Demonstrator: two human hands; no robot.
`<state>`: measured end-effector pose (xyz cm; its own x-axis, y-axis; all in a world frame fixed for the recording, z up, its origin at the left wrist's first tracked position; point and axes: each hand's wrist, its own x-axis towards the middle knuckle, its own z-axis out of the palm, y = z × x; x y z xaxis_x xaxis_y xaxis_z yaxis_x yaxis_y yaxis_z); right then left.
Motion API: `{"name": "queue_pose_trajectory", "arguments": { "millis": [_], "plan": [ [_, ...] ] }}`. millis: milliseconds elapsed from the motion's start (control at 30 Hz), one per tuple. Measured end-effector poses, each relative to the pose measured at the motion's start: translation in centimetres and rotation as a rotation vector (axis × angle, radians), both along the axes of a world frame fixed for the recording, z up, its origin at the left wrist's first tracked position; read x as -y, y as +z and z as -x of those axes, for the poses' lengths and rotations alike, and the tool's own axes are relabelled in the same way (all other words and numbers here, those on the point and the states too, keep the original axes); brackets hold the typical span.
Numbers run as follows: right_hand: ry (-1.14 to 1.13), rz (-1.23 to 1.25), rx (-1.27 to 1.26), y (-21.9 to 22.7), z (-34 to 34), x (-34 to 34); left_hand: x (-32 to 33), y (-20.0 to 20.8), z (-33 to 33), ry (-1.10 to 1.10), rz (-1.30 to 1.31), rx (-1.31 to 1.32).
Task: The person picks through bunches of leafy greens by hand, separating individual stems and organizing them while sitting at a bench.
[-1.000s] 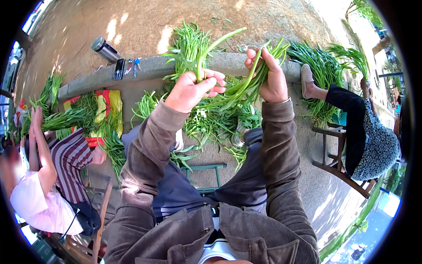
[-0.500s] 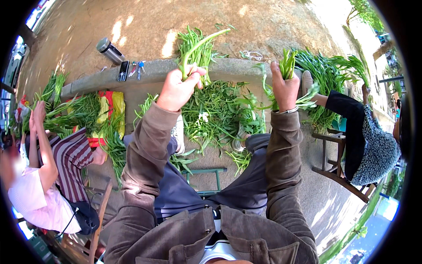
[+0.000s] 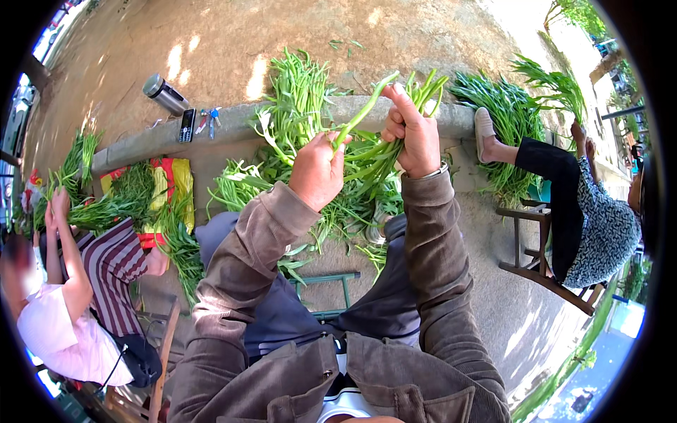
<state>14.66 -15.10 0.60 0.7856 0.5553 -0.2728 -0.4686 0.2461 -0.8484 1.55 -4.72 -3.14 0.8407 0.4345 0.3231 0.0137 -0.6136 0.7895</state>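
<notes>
My left hand [image 3: 316,173] pinches a single thick green stem [image 3: 361,113] of what looks like water spinach, its bare end slanting up to the right. That end meets the thumb and forefinger of my right hand [image 3: 417,137]. In the same right hand a bunch of water spinach [image 3: 377,161] is gripped, its stem ends fanning out above the fist and its leaves hanging toward my left hand. Below both hands, loose greens [image 3: 338,222] lie on the ground between my feet. A heap of stems [image 3: 297,88] rests on the stone kerb just beyond my left hand.
A steel flask [image 3: 166,95], a black mobile phone [image 3: 187,125] and keys [image 3: 214,116] sit along the kerb [image 3: 144,141]. To the left, a seated person [image 3: 74,310] has greens on a red-yellow sack [image 3: 182,187]. Another seated person [image 3: 599,225] at right holds greens beside a dark green pile [image 3: 504,106].
My hands have come together: the left moved right and nearer me with its stem, the right moved left with its bunch. The stem's end now touches my right fingers.
</notes>
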Motion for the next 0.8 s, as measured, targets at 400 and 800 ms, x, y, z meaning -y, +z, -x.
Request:
{"name": "queue_pose_trajectory", "arguments": {
  "millis": [400,800],
  "plan": [
    [0.128,-0.062,-0.07,-1.2,-1.5,0.8,0.1,2.3,1.0,-0.489,0.856,-0.293],
    [0.246,-0.34,-0.28,-2.1,-2.9,1.2,-2.0,2.4,1.4,-0.404,1.27,-0.175]
  ]
}}
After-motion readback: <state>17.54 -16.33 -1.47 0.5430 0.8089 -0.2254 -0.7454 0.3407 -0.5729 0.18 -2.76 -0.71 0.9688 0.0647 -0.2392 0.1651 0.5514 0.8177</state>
